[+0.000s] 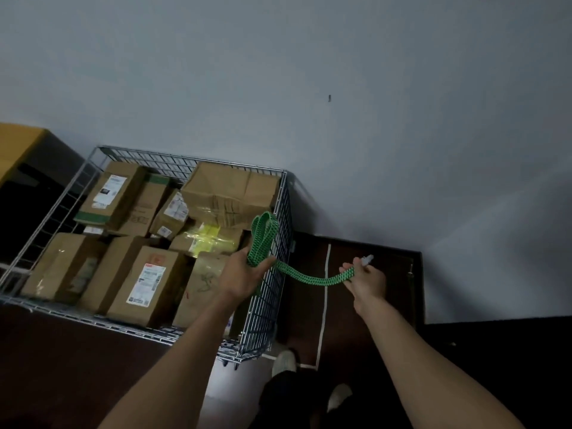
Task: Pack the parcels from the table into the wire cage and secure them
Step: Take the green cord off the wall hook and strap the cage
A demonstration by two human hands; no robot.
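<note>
A wire cage (280, 243) stands against the wall, filled with several brown cardboard parcels (145, 283). A green strap with black marks (309, 275) runs between my hands. My left hand (244, 274) holds a looped bundle of the strap over the cage's right wall. To the right of the cage, my right hand (363, 281) pinches the strap's free end, where a pale hook or clip (367, 260) sticks out.
A grey wall rises behind the cage. A yellow box (15, 147) sits at far left. Dark floor with a white line (326, 292) lies to the right. My shoes (283, 363) are below, close to the cage's near corner.
</note>
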